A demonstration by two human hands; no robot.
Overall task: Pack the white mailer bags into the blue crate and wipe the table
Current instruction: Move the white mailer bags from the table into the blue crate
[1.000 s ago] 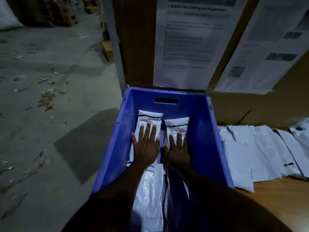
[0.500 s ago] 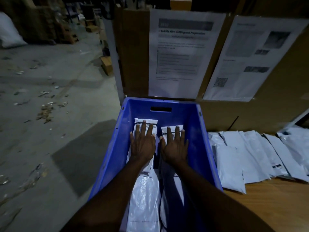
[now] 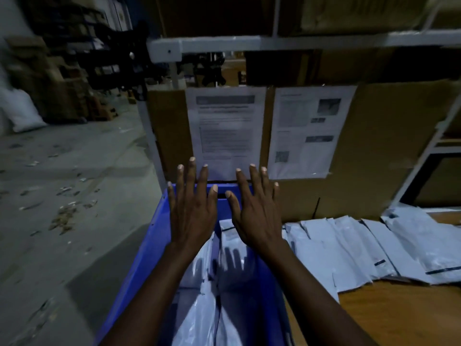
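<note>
Fingers (image 3: 191, 176) of both hands are spreading wide apart, palms down, gripping nothing. Left hand (image 3: 192, 213) and right hand (image 3: 257, 218) are hovering side by side above the blue crate (image 3: 139, 268), thumbs nearly meeting over its far rim; their shadows are falling on the white mailer bags (image 3: 207, 308) lying inside the crate, so the hands are sitting clear of the bags rather than pressing on them. Bags in the crate are lying lengthwise in roughly two stacks, a dark strip showing near the far end of the right one. More white mailer bags (image 3: 374, 248) are fanning out in an overlapping row on the wooden table (image 3: 399, 318) just right of the crate, nearest one touching or almost touching the crate wall; cannot tell which. Behind the crate a cardboard panel (image 3: 361, 151) is standing upright, carrying two printed sheets (image 3: 225, 128) side by side, text too blurred to read. A white metal frame bar (image 3: 249, 43) is running across above the panel. Left of the crate a grey concrete floor (image 3: 74, 196) is showing scattered scraps, with dim stacked boxes (image 3: 50, 78) and a white sack (image 3: 22, 111) beyond. Lighting is low and the picture is smearing slightly.
</note>
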